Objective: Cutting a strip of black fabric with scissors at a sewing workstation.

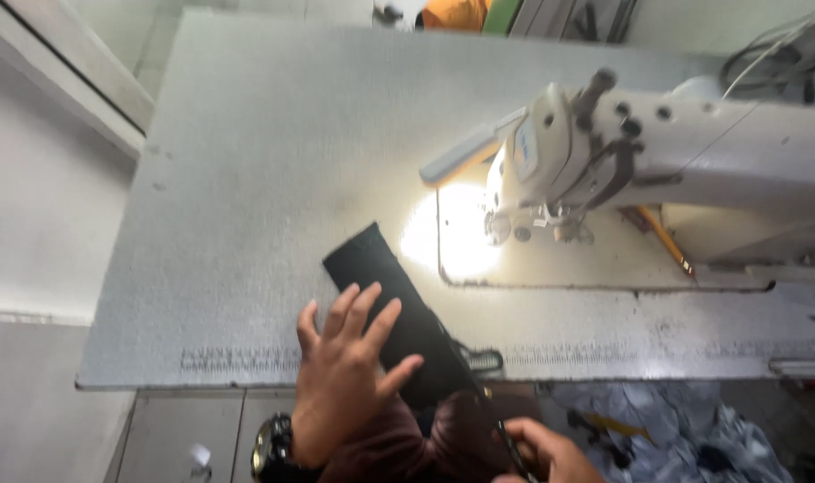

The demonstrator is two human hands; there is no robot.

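On the near edge of the big grey sewing table [246, 179], a long black piece of cloth [381, 277] is lying at a slant, with its far end pointing up toward the bright spot of light and its near end hanging off the table edge. Spread wide over the near part of this cloth is the left hand [340, 376], with its fingers fanned out and its fingertips [372, 293] lying over the black cloth; it is not closing around anything. A dark watch with a gold rim [271, 447] is sitting on that wrist. Lower down and to the side, below the table edge, the right hand [551, 452] is pinching a thin black strap or cord [479, 385] that is running up toward the black cloth, with a small loop lying on the table edge. Further out, the white sewing machine [658, 152] is standing on the far right part of the table, and its lamp is shining on the metal plate [560, 259] under the needle. Under the table on the right, a heap of grey and blue cloth [685, 429] is lying on the floor. Something orange [452, 13] is showing at the far top edge.
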